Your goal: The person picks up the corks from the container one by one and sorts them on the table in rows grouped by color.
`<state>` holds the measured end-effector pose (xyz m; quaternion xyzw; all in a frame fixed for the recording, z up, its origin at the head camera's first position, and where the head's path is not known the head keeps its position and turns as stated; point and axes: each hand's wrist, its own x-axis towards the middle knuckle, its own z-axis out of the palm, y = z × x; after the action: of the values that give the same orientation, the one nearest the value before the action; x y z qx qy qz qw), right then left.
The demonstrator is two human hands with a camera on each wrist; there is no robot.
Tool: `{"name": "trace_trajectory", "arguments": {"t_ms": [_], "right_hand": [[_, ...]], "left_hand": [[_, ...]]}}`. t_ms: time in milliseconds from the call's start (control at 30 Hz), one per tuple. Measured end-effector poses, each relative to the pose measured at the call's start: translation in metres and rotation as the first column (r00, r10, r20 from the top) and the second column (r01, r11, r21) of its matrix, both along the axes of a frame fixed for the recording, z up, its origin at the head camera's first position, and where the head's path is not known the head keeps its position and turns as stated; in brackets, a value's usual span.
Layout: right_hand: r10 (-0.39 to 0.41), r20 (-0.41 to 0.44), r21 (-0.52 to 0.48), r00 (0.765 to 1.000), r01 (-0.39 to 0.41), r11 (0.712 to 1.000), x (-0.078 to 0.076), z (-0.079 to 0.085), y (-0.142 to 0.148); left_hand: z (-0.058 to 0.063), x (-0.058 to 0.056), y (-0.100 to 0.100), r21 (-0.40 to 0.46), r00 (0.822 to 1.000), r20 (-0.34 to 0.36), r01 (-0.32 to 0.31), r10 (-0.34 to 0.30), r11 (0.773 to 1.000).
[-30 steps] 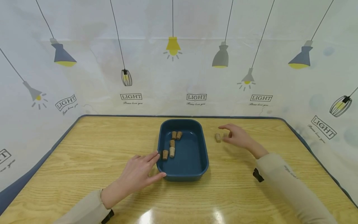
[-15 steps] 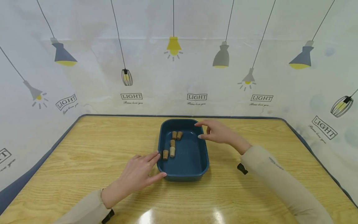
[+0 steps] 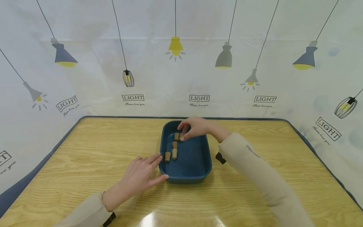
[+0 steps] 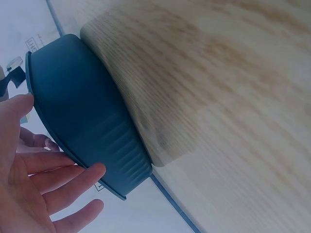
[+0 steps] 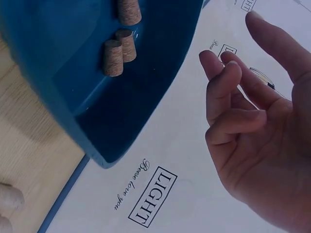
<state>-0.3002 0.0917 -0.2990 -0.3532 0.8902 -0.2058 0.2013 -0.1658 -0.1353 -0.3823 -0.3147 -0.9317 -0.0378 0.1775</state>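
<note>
A deep blue tray (image 3: 185, 180) stands on the table with several corks inside. Near its left wall lie a brown cork (image 3: 167, 157) and a paler cork (image 3: 174, 154); further back is a pair, the left one (image 3: 176, 136) in plain sight. My left hand (image 3: 136, 176) rests on the tray's left rim, thumb and fingers spread, as the left wrist view also shows. Over the tray's back part hovers my right hand (image 3: 195, 126), thumb and forefinger apart beside the right cork of the pair, which the thumb partly covers. In the right wrist view, this hand (image 5: 257, 160) holds nothing.
Two pale corks, one of them (image 5: 10, 197) at the right wrist view's edge, stand on the table outside the tray. A wall sheet (image 3: 158, 78) printed with lamps rises behind the wooden table (image 3: 99, 142). The right sleeve (image 3: 255, 167) crosses the table's right side.
My right hand has moved left from beside the pale corks on the table, over the tray's right rim, to the back corks. The left hand and tray have stayed put.
</note>
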Motion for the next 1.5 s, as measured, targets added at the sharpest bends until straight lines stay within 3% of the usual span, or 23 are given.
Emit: {"name": "trace_trajectory", "arguments": {"t_ms": [133, 433, 633, 967, 1167, 1500], "right_hand": [[-0.042, 0.092, -0.006, 0.995, 0.043, 0.999, -0.006, 0.0, -0.01], [-0.098, 0.168, 0.013, 0.981, 0.097, 0.995, -0.016, -0.015, -0.028], [-0.077, 0.279, 0.047, 0.957, 0.066, 0.997, -0.013, -0.031, -0.038], [-0.115, 0.386, 0.037, 0.915, 0.109, 0.993, -0.009, -0.048, -0.035], [-0.127, 0.367, 0.042, 0.922, 0.12, 0.992, -0.008, -0.055, -0.033], [-0.14, 0.223, 0.129, 0.965, 0.113, 0.985, 0.001, -0.061, -0.042]], "left_hand": [[0.0, 0.0, 0.0, -0.006, 1.0, 0.006, -0.006, 0.006, 1.0], [0.0, -0.001, 0.001, -0.012, 1.0, -0.002, -0.002, 0.002, 1.0], [0.001, -0.002, 0.001, -0.009, 1.0, -0.001, -0.003, 0.003, 1.0], [0.001, -0.001, 0.001, 0.0, 1.0, -0.006, 0.003, -0.003, 1.0], [0.001, -0.001, 0.001, 0.001, 1.0, -0.002, 0.002, -0.002, 1.0], [0.001, 0.0, 0.001, -0.006, 1.0, 0.007, -0.001, 0.001, 1.0]]}}
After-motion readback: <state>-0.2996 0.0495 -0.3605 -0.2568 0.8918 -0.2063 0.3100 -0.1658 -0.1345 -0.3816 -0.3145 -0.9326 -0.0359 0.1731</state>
